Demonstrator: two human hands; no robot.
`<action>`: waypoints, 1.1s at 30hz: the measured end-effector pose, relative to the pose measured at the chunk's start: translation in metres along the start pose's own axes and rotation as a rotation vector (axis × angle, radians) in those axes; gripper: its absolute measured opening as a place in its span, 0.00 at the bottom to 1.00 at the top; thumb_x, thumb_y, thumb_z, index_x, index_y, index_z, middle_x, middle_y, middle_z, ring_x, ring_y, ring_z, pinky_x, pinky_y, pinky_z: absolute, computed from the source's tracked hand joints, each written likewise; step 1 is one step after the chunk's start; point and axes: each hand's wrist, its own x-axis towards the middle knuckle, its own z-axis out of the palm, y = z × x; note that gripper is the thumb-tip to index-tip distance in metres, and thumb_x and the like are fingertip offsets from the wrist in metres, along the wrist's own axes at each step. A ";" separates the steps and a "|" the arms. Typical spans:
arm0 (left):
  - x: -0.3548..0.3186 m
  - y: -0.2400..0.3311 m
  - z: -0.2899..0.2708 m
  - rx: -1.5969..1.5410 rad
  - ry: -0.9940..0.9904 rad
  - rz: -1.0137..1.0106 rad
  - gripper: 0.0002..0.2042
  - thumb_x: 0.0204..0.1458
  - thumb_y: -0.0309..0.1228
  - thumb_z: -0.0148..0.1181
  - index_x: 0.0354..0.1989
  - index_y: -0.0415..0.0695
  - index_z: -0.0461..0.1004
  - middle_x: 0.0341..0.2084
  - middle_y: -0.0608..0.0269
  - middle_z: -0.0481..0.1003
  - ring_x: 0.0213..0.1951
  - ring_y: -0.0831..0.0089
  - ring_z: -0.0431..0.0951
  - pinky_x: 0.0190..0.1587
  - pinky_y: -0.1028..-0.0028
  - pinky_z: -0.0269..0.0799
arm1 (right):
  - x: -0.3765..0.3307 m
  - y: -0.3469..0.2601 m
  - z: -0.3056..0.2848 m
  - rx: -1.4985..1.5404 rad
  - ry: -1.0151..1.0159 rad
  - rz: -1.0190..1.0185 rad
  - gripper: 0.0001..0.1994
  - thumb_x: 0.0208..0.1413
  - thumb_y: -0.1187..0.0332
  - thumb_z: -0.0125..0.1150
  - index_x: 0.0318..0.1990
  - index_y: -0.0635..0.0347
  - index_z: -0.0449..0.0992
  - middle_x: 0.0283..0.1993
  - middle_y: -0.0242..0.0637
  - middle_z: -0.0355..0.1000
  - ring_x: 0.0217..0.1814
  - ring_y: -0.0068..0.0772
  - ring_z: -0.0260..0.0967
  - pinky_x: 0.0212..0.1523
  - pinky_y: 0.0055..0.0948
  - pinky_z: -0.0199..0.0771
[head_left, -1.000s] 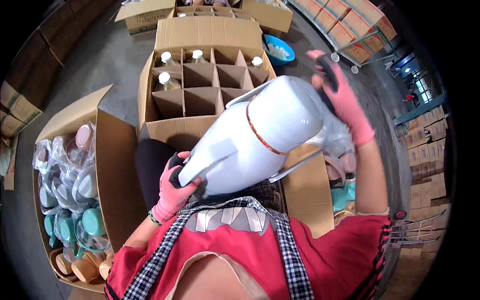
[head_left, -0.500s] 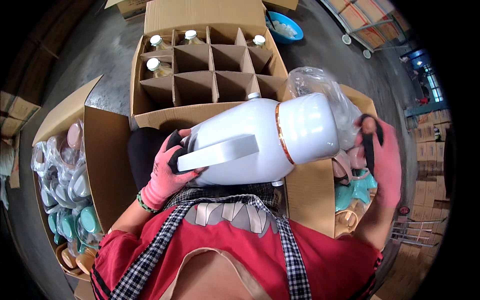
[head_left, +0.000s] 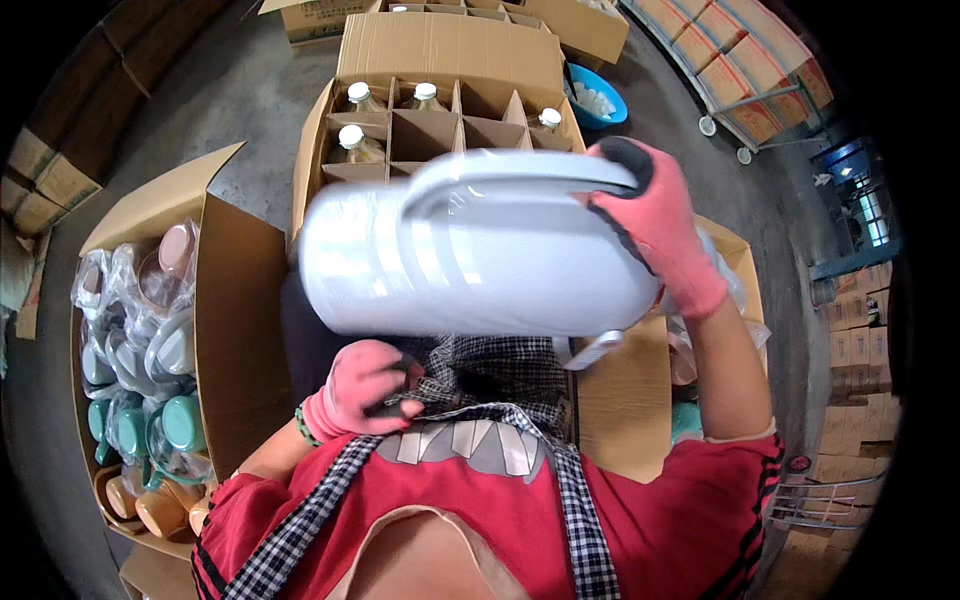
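A large glossy white thermos jug lies sideways in the air above my lap, blurred by motion. Its long curved handle is uppermost. My right hand, in a pink and black glove, is closed around the handle's right end. The left hand, gloved alike, is below the jug's left part, close to my checked apron. Its fingers are half curled, with a gap to the thumb and no object visible between them. A small white piece shows under the jug's right end.
Ahead stands a divided carton with several white-capped bottles. The left carton holds wrapped grey, green and orange cups. Another open carton is at my right. Farther off are a blue basin and a loaded trolley.
The jug has swung round, its handle now on top and its wide body toward the left. My right hand has taken the handle; my left has let go and dropped toward the apron.
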 end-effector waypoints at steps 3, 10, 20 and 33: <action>0.004 -0.009 0.026 -0.720 0.422 -0.411 0.28 0.44 0.51 0.55 0.43 0.37 0.64 0.40 0.57 0.68 0.41 0.68 0.69 0.43 0.70 0.64 | -0.017 -0.017 0.023 0.093 0.290 -0.011 0.14 0.36 0.74 0.64 0.34 0.63 0.70 0.30 0.33 0.70 0.32 0.21 0.66 0.36 0.22 0.68; 0.005 -0.062 -0.018 -0.691 0.719 -0.459 0.55 0.26 0.63 0.60 0.59 0.38 0.44 0.52 0.53 0.58 0.53 0.63 0.62 0.53 0.63 0.59 | -0.068 -0.030 0.110 0.385 -0.399 0.101 0.29 0.33 0.64 0.69 0.44 0.67 0.66 0.38 0.44 0.70 0.42 0.30 0.67 0.46 0.27 0.65; -0.021 -0.069 0.060 -0.568 0.153 -0.845 0.33 0.45 0.50 0.55 0.53 0.37 0.56 0.44 0.55 0.66 0.46 0.71 0.64 0.51 0.72 0.58 | -0.157 0.046 0.142 0.460 -0.399 0.450 0.21 0.33 0.65 0.70 0.38 0.61 0.71 0.34 0.35 0.72 0.37 0.26 0.68 0.43 0.26 0.67; 0.044 -0.052 0.013 -0.021 0.314 -0.591 0.32 0.47 0.37 0.56 0.57 0.34 0.50 0.51 0.44 0.59 0.56 0.60 0.58 0.57 0.69 0.52 | -0.145 0.087 0.187 0.155 -0.767 0.236 0.27 0.41 0.51 0.58 0.44 0.65 0.68 0.40 0.53 0.69 0.43 0.51 0.66 0.46 0.39 0.65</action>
